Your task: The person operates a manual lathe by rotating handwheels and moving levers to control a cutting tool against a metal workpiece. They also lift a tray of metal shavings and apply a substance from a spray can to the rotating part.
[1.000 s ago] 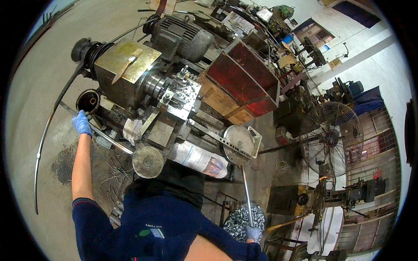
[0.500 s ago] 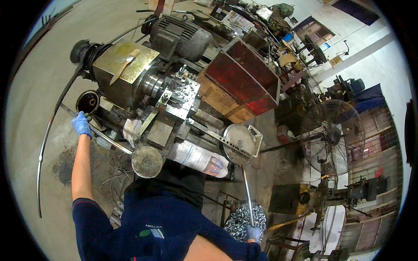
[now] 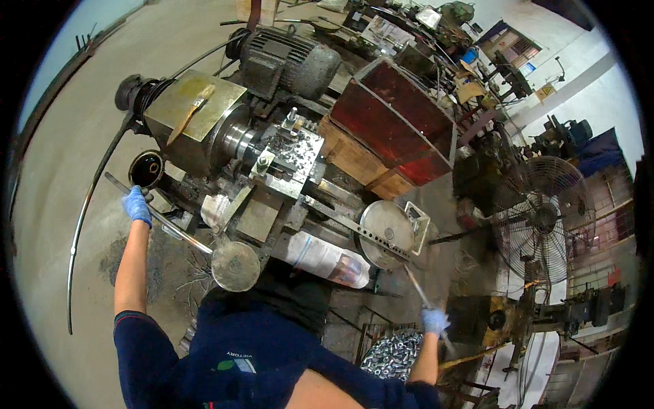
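My left hand (image 3: pixel 137 206), in a blue glove, is closed around a long metal lever (image 3: pixel 174 229). That lever runs to a round metal disc (image 3: pixel 235 266) at the front of a lathe-like machine (image 3: pixel 192 112). On the right, my gloved right hand (image 3: pixel 434 320) grips a slim steel handle rod (image 3: pixel 417 285), slightly blurred, joined to a larger round plate (image 3: pixel 387 233). Metal chips cover the slide block (image 3: pixel 294 155) beside the shiny spindle (image 3: pixel 238 140). Below the rod, a basket of small metal parts (image 3: pixel 392 356) sits partly behind my right forearm.
A brush (image 3: pixel 191 116) lies on the machine head. Behind are a motor (image 3: pixel 293 61) and a red metal bin (image 3: pixel 395 123). A white printed bag (image 3: pixel 325 259) lies across the machine's front. To the right stands a large fan (image 3: pixel 543 217). A black bowl (image 3: pixel 146 169) is by my left hand.
My right hand has swung the handle rod outward to the right and up, away from over the basket. My left hand keeps its hold on the lever. The whole view has shifted slightly.
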